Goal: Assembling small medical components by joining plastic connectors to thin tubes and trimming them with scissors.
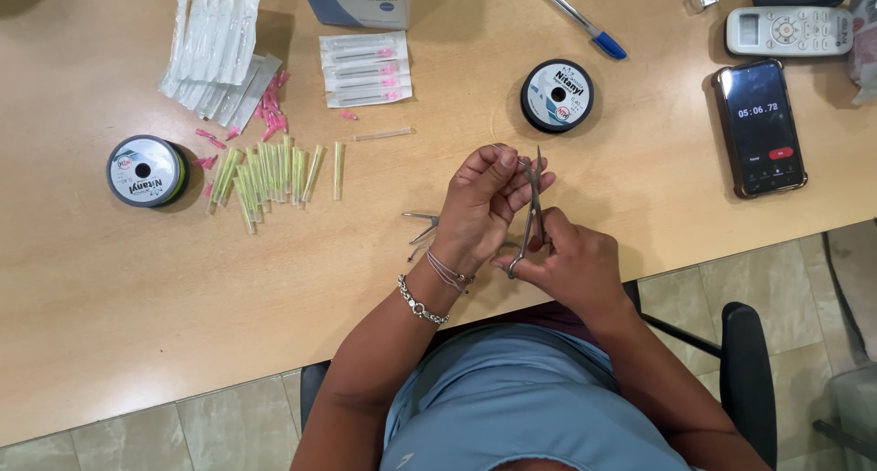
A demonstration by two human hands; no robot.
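Because the right hand (pixel 571 261) grips the steel scissors (pixel 533 217) with their points just beside the left hand's (pixel 484 206) pinched fingers (pixel 504 174), whose hold I cannot tell, a slip could nick them. Beyond the fingers on the desk (pixel 110 297): 2 thread spools (pixel 144 170), 1 pen (pixel 577 19), 1 phone (pixel 758 128).

Materials, desk and tools

Table (pixel 110 306): smooth matt wood-look laminate. Forceps (pixel 533 217): shiny bare metal, held in the right hand (pixel 571 265). Needle caps (pixel 265 174): translucent green plastic. Wrappers (pixel 212 55) near the far edge: glossy clear plastic. Phone (pixel 759 128): glossy glass face. Bracelet (pixel 420 305): polished metal links.
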